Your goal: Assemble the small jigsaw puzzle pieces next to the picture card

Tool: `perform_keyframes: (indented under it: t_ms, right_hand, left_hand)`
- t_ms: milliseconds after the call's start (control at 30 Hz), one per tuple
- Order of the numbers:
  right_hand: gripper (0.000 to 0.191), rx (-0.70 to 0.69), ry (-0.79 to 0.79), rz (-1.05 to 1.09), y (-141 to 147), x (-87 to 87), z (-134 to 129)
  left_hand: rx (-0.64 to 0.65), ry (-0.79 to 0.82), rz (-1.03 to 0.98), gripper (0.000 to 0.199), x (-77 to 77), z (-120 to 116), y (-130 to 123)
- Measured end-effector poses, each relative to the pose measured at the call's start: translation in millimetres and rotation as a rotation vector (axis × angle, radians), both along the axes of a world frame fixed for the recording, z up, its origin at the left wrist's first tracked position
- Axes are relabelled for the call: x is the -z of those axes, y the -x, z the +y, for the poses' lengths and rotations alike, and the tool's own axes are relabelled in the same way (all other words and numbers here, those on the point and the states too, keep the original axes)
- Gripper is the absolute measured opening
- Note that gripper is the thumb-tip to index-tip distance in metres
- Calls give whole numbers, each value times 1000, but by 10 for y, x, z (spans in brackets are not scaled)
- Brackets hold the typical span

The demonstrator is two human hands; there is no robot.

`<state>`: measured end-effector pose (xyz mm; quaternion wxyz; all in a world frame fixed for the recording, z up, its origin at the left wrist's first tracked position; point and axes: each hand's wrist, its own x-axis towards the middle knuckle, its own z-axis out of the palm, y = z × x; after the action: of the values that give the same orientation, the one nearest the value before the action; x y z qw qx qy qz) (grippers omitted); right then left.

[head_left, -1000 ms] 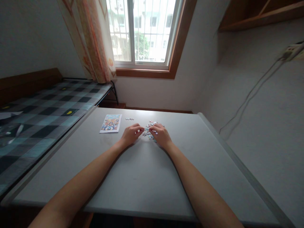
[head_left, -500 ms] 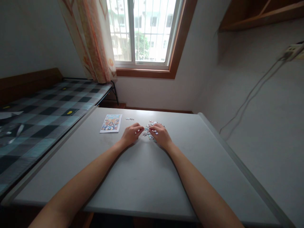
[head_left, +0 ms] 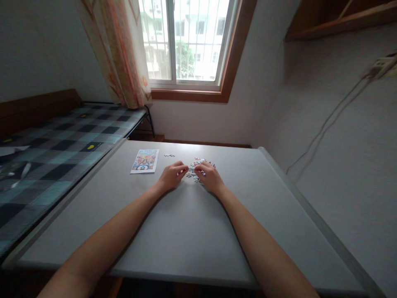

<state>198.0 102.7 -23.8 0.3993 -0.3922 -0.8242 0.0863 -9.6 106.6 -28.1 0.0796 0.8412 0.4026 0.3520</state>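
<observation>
Small puzzle pieces [head_left: 191,169] are pinched between the fingertips of my left hand [head_left: 173,175] and my right hand [head_left: 210,176], which nearly meet above the table. Both hands are closed, thumb against fingers. A loose pile of puzzle pieces [head_left: 198,160] lies behind and beneath my right hand, partly hidden by it. Farther back on the left, a short row of joined pieces [head_left: 169,155] lies flat. A colourful picture sheet [head_left: 144,161] with a penguin-like figure rests left of my left hand.
The white table [head_left: 182,223] spans the view, with a raised strip along its right edge. A bed [head_left: 68,145] with a checked cover stands at the left. Beyond the table are a curtain [head_left: 124,62] and a window. A cable [head_left: 322,128] hangs on the right wall.
</observation>
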Motion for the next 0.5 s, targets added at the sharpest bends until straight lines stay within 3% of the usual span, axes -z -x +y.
perform_keyframes:
  t_ms: [500]
  right_hand:
    - [11,-16,-5,-23,-5,4,6]
  left_hand:
    - [-2,-13,31,24,25,5,6]
